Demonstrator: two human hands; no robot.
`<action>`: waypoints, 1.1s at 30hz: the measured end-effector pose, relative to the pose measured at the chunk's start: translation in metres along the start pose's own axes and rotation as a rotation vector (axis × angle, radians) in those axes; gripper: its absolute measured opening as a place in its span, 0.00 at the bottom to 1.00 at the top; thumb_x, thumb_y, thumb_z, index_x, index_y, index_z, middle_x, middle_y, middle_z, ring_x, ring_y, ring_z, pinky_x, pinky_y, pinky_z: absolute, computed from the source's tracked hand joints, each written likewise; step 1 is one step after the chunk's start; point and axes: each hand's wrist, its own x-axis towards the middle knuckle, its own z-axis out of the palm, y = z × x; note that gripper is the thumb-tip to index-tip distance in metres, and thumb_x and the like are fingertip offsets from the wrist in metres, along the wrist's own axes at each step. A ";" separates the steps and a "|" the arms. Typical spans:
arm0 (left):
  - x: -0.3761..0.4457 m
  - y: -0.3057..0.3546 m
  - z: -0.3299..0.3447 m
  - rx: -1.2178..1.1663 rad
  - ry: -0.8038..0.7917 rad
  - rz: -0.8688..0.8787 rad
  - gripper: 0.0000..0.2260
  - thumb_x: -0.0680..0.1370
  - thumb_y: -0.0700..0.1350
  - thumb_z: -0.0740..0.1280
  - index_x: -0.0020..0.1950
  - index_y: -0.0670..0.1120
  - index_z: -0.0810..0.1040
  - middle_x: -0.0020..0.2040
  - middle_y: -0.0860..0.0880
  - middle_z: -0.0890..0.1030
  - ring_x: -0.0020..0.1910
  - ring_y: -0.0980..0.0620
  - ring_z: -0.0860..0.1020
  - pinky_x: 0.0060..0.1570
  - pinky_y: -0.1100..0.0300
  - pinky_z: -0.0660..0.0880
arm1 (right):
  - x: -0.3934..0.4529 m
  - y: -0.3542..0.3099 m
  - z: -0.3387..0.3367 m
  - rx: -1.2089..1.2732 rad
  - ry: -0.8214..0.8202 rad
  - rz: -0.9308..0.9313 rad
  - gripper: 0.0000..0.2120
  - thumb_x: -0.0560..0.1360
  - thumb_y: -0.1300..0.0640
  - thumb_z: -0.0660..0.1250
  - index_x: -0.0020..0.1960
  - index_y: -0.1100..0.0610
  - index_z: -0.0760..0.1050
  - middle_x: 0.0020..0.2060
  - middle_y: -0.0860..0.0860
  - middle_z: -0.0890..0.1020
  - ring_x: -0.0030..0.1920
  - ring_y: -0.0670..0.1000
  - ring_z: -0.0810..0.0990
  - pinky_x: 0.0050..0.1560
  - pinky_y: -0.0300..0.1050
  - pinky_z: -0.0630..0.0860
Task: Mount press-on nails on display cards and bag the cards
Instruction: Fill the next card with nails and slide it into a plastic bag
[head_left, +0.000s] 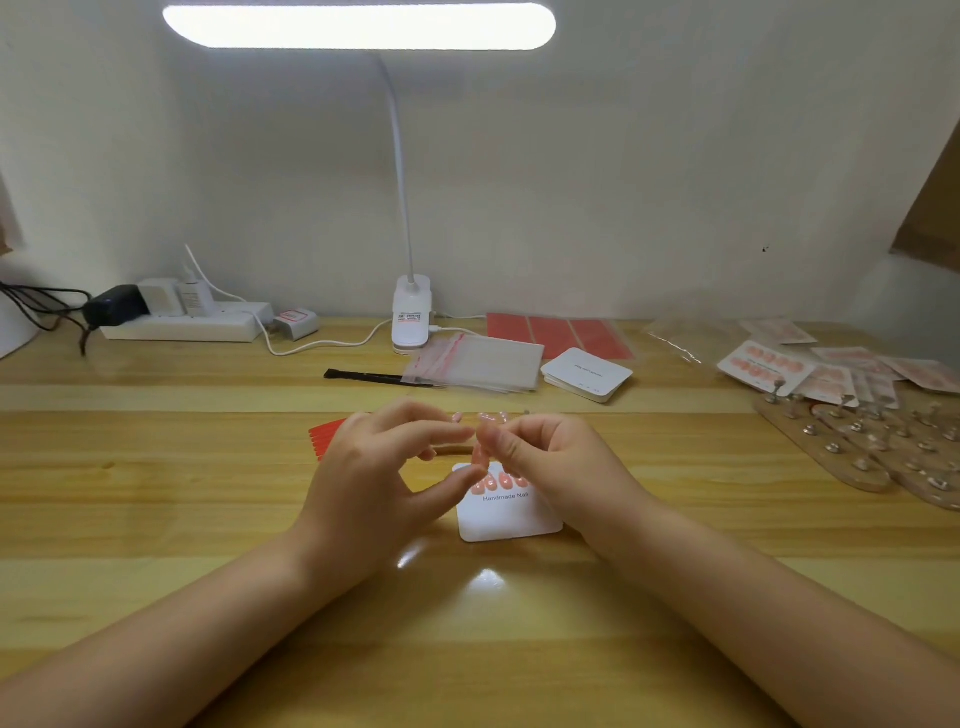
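1. The step in hand looked to be mounting: a white square display card printed "Handmade Nail" (511, 512) lay flat on the pale wooden table (156, 519), close to the middle of its near half, with a row of pink press-on nails (501, 482) already stuck across its upper part.
2. The right hand (540, 457) hovered above the card's upper edge, its thumb and fingers curled and pinching one small pink press-on nail (480, 453) that hung down from the fingertips.
3. The left hand (379, 467) sat just beside it, fingers bent toward the same nail; the tips met the right hand's, but whether it gripped the nail or only steadied it could not be told.
4. A wooden stand with more pink nails (485, 417) stood just behind the hands, largely hidden by them.
5. Red adhesive strips (326, 436) peeked out beyond the left hand.
6. Toward the far edge lay a pile of clear resealable bags (480, 361), a stack of blank white cards (587, 374) and sheets of red adhesive tabs (561, 332).
7. At the right edge, finished bagged cards (779, 364) lay in a heap behind wooden holders with metal studs (857, 447).
8. Judged from this, the card was only partly filled. The next move likely called for lowering the pinched nail onto a free spot in line with the row, pressing it straight, and keeping clear of the nails already set.
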 end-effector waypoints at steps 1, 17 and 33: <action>0.000 0.001 0.000 0.004 -0.011 0.003 0.15 0.71 0.54 0.71 0.51 0.47 0.85 0.46 0.53 0.81 0.36 0.55 0.78 0.37 0.46 0.76 | 0.000 0.001 0.000 -0.013 0.005 -0.006 0.13 0.76 0.48 0.68 0.37 0.54 0.81 0.29 0.44 0.77 0.31 0.40 0.72 0.34 0.29 0.67; -0.001 -0.014 0.000 0.179 -0.077 -0.430 0.07 0.76 0.57 0.65 0.50 0.55 0.76 0.35 0.59 0.79 0.35 0.63 0.77 0.34 0.64 0.69 | 0.007 -0.010 -0.047 -0.909 -0.232 -0.034 0.37 0.56 0.19 0.57 0.55 0.42 0.74 0.48 0.37 0.76 0.50 0.36 0.73 0.46 0.37 0.71; 0.001 -0.019 0.002 0.242 -0.180 -0.531 0.07 0.80 0.50 0.62 0.54 0.48 0.73 0.43 0.56 0.76 0.47 0.52 0.77 0.49 0.53 0.74 | 0.001 0.007 -0.053 -1.000 -0.318 0.125 0.47 0.55 0.24 0.69 0.70 0.39 0.65 0.57 0.38 0.64 0.64 0.43 0.60 0.65 0.50 0.68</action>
